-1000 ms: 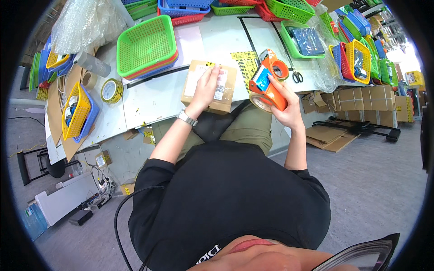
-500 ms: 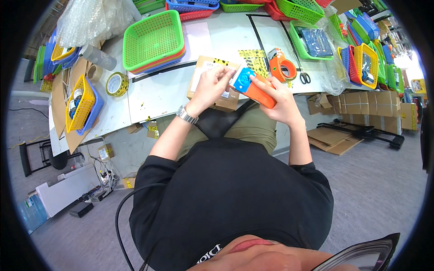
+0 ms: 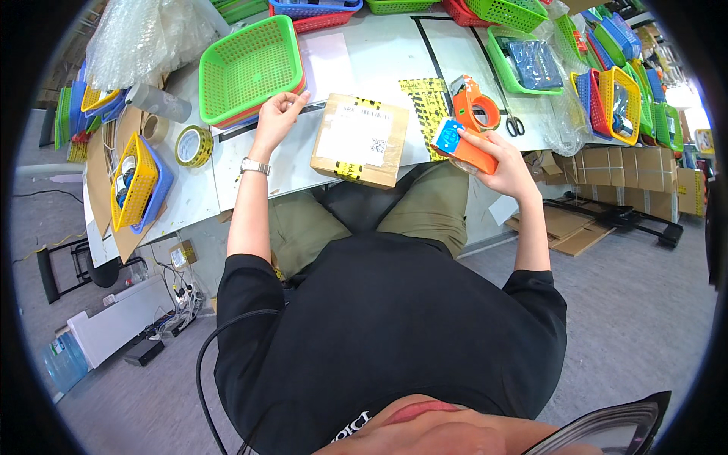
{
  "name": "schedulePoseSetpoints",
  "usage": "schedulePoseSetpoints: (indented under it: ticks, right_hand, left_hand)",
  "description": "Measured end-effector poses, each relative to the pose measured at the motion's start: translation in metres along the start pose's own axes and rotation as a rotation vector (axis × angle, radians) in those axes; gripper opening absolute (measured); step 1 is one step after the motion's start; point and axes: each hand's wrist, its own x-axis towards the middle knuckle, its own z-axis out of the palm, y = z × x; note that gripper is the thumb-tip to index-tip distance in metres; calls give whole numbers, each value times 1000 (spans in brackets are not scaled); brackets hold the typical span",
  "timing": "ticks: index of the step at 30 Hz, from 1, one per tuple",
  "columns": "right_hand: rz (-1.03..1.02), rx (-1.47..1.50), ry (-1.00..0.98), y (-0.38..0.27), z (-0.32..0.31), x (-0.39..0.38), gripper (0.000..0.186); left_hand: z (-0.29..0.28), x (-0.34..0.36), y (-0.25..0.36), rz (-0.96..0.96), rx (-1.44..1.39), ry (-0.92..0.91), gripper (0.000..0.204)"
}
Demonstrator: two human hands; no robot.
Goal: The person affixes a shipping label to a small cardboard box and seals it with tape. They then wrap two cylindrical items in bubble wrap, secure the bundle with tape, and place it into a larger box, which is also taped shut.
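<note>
A brown cardboard box (image 3: 327, 144) lies on the table in front of me, with a white label on top and yellow-black tape at its edges. To its right, my right hand (image 3: 497, 165) grips an orange and blue tape dispenser (image 3: 478, 155), held above the table's front edge. My left hand (image 3: 280, 117) is up at the left of the box, beside the front corner of a green basket (image 3: 250, 72). Its thumb and fingertips are pinched together; whatever is between them is too small to make out.
Behind the dispenser stands a second orange tape dispenser (image 3: 476, 106), with scissors (image 3: 515, 126) beside it. Yellow-black strips (image 3: 426, 114) lie right of the box. At left are a tape roll (image 3: 194, 145), a grey bottle (image 3: 159, 102) and a yellow basket (image 3: 129, 186). Bubble wrap (image 3: 144, 42) sits at the back.
My left hand has moved left from the dispenser's mouth, away from the box. My right hand has carried the dispenser right, uncovering the box's label.
</note>
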Motion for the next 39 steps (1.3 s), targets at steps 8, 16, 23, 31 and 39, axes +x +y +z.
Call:
schedulePoseSetpoints:
  ticks: [8,16,23,31,39]
  right_hand:
    - [36,-7,-47,12,12,5,71]
    - [15,-109,-94,20,30,14,61]
    - [31,-162,-172,14,48,27,62]
    - [34,-150,-194,9,53,36,60]
    - [45,-166,-232,8,39,37,63]
  left_hand:
    - [14,2,-15,-47,159,102,44]
    - [34,5,-42,-152,-49,47,45]
    - [56,10,-80,-196,-370,-61,39]
    - [56,-2,-99,-44,-99,-55,60]
    - [32,-31,-34,330,338,59,30]
